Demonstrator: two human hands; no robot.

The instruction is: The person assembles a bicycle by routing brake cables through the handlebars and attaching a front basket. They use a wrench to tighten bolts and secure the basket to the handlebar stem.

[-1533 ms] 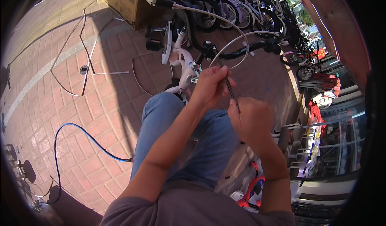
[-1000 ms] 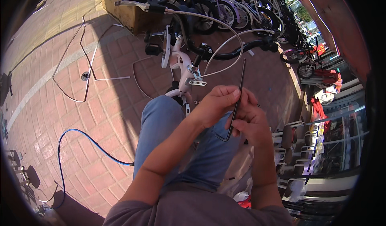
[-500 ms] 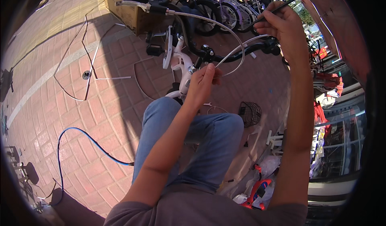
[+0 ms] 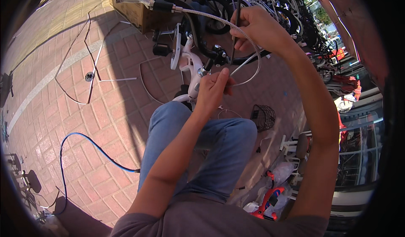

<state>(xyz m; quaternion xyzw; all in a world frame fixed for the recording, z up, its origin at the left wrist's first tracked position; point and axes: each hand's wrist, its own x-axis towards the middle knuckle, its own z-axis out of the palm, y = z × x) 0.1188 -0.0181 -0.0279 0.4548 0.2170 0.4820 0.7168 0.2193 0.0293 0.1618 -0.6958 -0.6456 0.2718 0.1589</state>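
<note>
In front of me stands a small bicycle with a pale pink frame (image 4: 193, 74) and black handlebar (image 4: 198, 43). A brake lever (image 4: 133, 1) sits on its left grip. From that lever a whitish brake cable (image 4: 206, 15) loops right and curves back to my left hand (image 4: 214, 86), whose thumb and fingers are closed on the cables near the stem. A second pale cable also meets these fingers. My right hand (image 4: 258, 29) is above and to the right, pinching a thin dark rod (image 4: 238, 8) upright. The rod's lower end is close to the handlebar clamp (image 4: 219, 54).
Several bicycles (image 4: 219, 15) crowd the far side beside a cardboard box (image 4: 141, 15). A black wire basket (image 4: 263, 117) lies on the paving to the right. Loose strips (image 4: 99, 62) and a blue hose (image 4: 86, 136) lie left; a red-and-black item (image 4: 268, 201) sits at lower right.
My right hand has moved left and slightly down, bringing the rod from a slant at upper right to nearly upright by the handlebar clamp. My left hand has stayed nearly still.
</note>
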